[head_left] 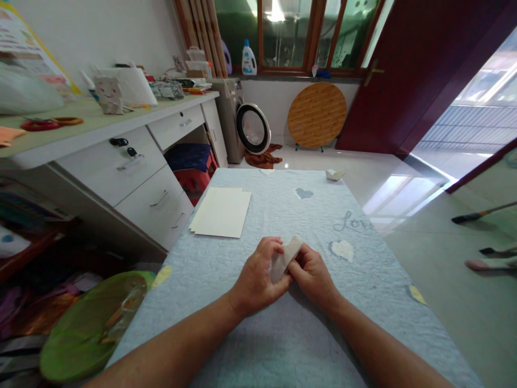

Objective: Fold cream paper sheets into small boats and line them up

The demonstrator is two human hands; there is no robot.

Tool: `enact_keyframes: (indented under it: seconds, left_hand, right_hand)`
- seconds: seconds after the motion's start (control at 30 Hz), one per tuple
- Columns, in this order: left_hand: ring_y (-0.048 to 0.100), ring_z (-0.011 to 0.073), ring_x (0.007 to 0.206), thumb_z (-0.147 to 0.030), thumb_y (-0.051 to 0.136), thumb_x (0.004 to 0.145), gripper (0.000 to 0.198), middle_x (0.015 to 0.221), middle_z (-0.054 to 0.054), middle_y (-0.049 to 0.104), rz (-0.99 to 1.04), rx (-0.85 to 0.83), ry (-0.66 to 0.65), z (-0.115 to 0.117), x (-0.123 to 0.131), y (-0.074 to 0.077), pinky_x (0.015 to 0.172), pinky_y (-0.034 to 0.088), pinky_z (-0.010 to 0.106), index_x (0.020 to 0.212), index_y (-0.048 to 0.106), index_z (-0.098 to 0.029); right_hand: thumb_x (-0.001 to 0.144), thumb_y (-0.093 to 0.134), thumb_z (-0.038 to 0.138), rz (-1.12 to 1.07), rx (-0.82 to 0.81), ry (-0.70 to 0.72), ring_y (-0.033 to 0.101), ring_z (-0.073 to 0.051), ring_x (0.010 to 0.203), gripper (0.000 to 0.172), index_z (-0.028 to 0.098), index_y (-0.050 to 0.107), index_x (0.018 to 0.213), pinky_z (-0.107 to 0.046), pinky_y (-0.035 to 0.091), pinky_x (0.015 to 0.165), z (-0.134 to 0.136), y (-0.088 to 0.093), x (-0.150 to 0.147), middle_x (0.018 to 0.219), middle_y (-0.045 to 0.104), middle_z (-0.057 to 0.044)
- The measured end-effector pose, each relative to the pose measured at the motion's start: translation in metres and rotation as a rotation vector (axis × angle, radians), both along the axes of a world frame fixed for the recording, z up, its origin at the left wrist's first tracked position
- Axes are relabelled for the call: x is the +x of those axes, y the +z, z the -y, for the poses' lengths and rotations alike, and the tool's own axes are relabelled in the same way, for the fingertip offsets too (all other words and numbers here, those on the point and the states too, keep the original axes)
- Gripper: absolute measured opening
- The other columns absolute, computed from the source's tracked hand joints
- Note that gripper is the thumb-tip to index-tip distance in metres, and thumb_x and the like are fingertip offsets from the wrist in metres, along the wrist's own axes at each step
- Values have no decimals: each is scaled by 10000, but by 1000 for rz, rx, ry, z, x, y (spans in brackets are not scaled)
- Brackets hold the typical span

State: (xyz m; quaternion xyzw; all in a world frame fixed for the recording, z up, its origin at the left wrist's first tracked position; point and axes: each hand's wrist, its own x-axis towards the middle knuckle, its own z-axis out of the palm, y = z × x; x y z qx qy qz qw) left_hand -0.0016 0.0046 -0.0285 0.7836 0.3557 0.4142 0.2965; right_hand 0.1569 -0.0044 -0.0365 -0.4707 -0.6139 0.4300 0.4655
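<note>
Between my two hands is a small piece of folded cream paper (291, 249), held just above the table's near middle. My left hand (258, 280) curls round its left side, thumb below and fingers at the upper edge. On the other side, my right hand (313, 272) pinches the paper's right edge between thumb and fingers. Part of the paper is hidden by the fingers. A stack of cream paper sheets (221, 213) lies to the left, beyond my left hand. At the far right corner of the table rests a small folded paper piece (334, 174).
A pale blue patterned cloth (283, 345) covers the table. To the left stand a white desk with drawers (133, 167) and a green basket (81, 334). Behind are a washing machine with its round door (253, 128) open and a round wooden tabletop (318, 115) leaning on the wall.
</note>
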Motion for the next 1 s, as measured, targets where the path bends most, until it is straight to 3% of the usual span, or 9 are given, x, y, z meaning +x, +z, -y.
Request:
enact_keyframes:
  seconds: [0.13,0.23,0.47,0.67,0.87,1.0]
  left_hand:
    - [545,237,1133,-128,645,721,607,1245,95,503,-37,-19,88,3,2,-3,896,528,387,1262,388,-224]
    - [555,215,1096,-109,625,732,600,1248,77,506,-47,-83,86,3,2,-2,815,554,329,1278,412,-240]
    - [552,207,1102,-116,608,772,429,1217,65,511,73,-153,63,2,0,2,844,565,327,1173,510,-233]
    - [523,227,1189,-44,551,726,554,1268,80,496,122,-114,-4,4,2,-1,926,541,359,1240,480,-239]
    - [518,265,1206,-59,559,682,693,1341,113,483,-73,11,110,1,5,-8,925,530,401,1335,395,-225]
    - [653,238,945,-123,554,781,621,1185,94,631,-207,-112,181,0,7,-7,838,542,398,1369,376,-216]
  right_hand:
    - [833,512,185,61,25,-36,533,-124,635,96,185,600,870,-231,407,594,0,-3,0,726,597,20]
    - [850,512,206,115,38,-53,503,-114,596,87,182,593,868,-225,378,562,-1,-4,0,684,568,30]
    - [808,536,200,223,122,-203,395,-86,475,92,212,466,748,-211,293,474,0,-4,1,552,412,88]
    - [766,547,189,222,93,-146,491,-104,521,68,197,527,830,-213,360,521,0,0,1,619,539,58]
    - [767,550,188,241,119,-213,432,-94,455,65,202,536,828,-203,320,476,1,-1,-1,529,468,90]
    - [788,553,197,298,183,-203,410,-88,427,58,202,538,844,-202,295,456,2,-2,-4,511,447,98]
